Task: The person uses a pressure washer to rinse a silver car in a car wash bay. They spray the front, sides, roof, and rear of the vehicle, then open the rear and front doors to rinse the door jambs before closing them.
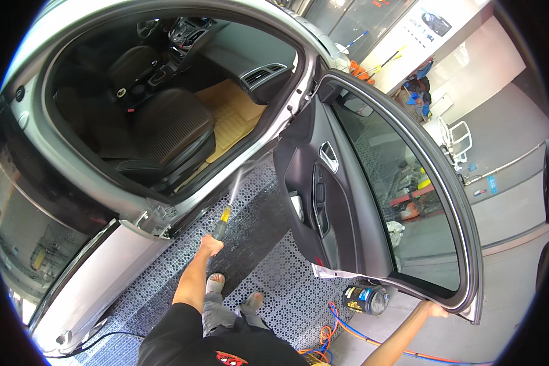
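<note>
My left hand grips a pressure washer spray gun with a yellow section near its nozzle. A white water spray leaves it toward the door sill of a silver car. On the right, my right hand holds the rear edge of the wide-open front car door, beside the window frame's corner; its fingers are partly hidden behind the edge. The door's dark inner panel has a chrome handle. Through the doorway shows a dark front seat and a tan floor mat.
Wet perforated plastic floor tiles lie under my feet. A black bucket stands beneath the door, near orange and blue hoses. The closed rear door is at left. A white metal rack stands beyond the window.
</note>
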Demonstrator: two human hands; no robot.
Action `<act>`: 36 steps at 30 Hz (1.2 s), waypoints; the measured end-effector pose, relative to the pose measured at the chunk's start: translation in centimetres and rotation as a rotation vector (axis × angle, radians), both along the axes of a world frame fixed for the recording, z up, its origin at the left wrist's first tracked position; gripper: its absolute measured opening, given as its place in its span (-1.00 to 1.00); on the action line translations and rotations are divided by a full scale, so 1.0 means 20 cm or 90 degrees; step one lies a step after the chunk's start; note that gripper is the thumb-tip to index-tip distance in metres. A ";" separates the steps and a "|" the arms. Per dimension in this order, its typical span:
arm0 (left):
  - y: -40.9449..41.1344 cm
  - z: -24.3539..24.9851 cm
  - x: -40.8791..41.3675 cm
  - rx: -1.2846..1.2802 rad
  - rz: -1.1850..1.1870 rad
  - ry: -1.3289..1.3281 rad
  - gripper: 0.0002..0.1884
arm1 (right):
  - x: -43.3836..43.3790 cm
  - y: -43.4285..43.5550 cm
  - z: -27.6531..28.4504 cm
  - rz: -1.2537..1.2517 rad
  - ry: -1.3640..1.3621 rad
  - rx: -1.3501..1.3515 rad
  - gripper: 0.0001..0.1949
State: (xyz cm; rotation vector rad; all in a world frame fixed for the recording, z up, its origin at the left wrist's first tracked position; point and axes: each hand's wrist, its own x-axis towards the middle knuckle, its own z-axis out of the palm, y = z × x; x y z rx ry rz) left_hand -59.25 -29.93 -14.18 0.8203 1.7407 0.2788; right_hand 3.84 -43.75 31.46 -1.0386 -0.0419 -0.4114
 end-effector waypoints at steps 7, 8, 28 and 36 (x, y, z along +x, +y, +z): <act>0.33 0.08 0.14 0.051 -0.051 0.012 -0.77 | 0.08 0.04 0.00 0.012 -0.016 -0.011 -0.32; 0.39 0.03 0.14 0.051 -0.088 0.028 -0.77 | 0.08 0.06 0.00 0.014 -0.023 -0.013 -0.32; 0.00 -0.14 0.67 -0.100 -0.297 -0.246 -0.84 | 0.27 0.03 -0.04 0.090 -0.057 -0.054 -0.31; -0.77 0.09 1.14 -0.192 -0.655 -0.387 -0.81 | 0.28 0.02 -0.05 0.136 -0.053 -0.050 -0.31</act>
